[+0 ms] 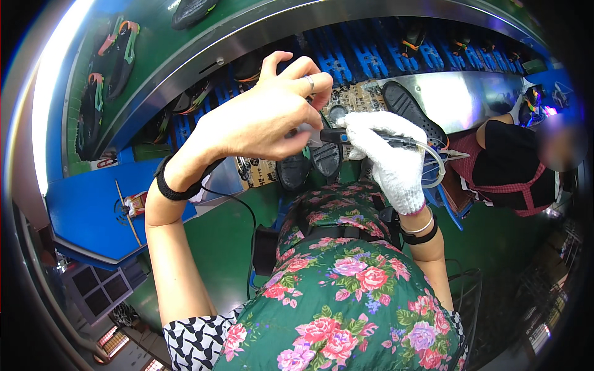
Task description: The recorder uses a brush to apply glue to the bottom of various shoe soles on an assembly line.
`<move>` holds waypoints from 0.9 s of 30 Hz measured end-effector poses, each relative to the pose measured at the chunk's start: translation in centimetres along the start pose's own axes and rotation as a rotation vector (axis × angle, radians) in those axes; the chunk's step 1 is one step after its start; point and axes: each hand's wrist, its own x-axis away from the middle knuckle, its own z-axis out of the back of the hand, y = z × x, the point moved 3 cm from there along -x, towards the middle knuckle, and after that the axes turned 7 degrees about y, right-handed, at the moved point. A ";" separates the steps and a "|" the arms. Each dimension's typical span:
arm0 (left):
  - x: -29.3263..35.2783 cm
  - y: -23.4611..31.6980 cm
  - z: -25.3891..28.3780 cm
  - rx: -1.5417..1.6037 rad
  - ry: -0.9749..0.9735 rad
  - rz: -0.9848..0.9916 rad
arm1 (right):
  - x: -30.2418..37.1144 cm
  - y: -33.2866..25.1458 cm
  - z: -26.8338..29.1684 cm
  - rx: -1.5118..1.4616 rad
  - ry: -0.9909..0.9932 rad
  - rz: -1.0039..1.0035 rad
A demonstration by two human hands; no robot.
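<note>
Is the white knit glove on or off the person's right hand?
On: the white knit glove covers the right hand, its cuff ending at the wrist; the left hand is bare.

Green floor (216, 244), blue tabletop (80, 210), bright white light (51, 123) at left

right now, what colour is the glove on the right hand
The glove on the right hand is white; it shows best in the head view.

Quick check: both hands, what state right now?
Left hand: fingers curled near the black tool; whether they grip anything cannot be told.
Right hand: closed, holding the black tool.
</note>
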 end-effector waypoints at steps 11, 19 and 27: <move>-0.7 -0.7 -1.2 0.048 0.005 -0.018 | -0.5 0.5 0.0 0.014 -0.032 -0.061; -1.1 -0.3 -1.0 -0.058 -0.060 0.005 | -1.3 0.9 0.6 0.020 0.009 -0.049; -0.1 0.2 0.5 -0.083 0.230 0.134 | -2.2 0.3 1.2 -0.023 0.084 -0.032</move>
